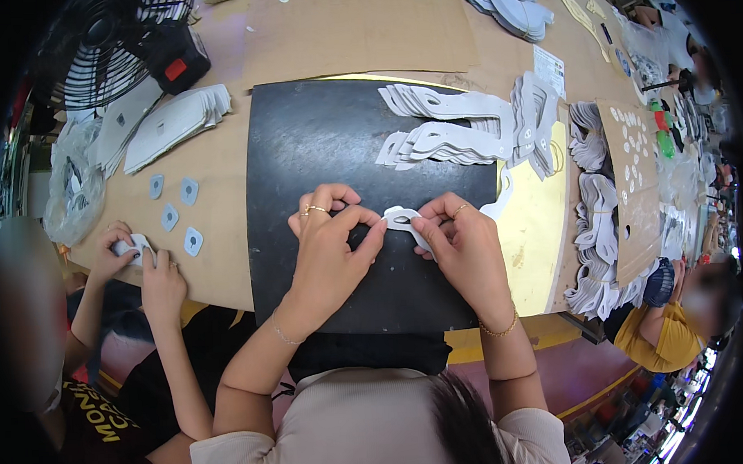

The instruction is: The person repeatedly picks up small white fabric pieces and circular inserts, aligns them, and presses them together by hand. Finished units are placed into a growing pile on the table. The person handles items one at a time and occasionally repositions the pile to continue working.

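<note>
A small white cut piece with an oval opening is stretched between my hands, above a black mat. My left hand pinches its left end between thumb and forefinger, the other fingers raised. At the right end, my right hand grips it with thumb and curled fingers. A curved white strip shows just past my right knuckles; whether it joins the held piece, I cannot tell. Farther back on the mat lie fanned stacks of similar white pieces, with another stack beside them at the right.
On the left, a co-worker's hands hold a small white piece near several grey-white patches. A black fan stands behind white stacks. Bundled pieces and a cardboard sheet with small ovals lie right, past a yellow board.
</note>
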A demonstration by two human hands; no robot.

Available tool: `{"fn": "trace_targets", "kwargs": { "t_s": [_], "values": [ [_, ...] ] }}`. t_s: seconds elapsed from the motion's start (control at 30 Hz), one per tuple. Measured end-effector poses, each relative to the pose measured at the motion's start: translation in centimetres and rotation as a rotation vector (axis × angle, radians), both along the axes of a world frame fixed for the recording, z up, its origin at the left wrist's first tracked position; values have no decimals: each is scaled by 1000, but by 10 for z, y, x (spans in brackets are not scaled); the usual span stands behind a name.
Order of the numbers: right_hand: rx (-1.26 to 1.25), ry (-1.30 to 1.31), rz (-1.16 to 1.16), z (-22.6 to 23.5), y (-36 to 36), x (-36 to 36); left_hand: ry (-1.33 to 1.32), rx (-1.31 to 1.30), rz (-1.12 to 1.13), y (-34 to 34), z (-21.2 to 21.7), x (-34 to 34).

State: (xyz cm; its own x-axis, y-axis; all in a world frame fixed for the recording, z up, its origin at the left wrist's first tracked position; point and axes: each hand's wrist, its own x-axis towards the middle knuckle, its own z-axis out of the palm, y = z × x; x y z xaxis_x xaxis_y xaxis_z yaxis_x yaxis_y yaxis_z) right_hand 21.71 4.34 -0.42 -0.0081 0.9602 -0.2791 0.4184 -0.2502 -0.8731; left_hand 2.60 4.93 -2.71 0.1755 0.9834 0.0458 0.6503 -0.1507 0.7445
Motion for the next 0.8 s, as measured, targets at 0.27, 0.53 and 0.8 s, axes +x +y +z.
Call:
{"fn": "trace_targets", "kwargs": {
  "t_s": [0.27,0.53,0.8],
  "values": [
    [-1,-23,-53,2,6,-8,18,-34,55,2,4,6],
    [14,-18,-66,2,6,-12,21,-27,58,3,4,5],
    [34,-56,-51,-2,5,-11,12,-1,49,3,-1,4]
  ]
}}
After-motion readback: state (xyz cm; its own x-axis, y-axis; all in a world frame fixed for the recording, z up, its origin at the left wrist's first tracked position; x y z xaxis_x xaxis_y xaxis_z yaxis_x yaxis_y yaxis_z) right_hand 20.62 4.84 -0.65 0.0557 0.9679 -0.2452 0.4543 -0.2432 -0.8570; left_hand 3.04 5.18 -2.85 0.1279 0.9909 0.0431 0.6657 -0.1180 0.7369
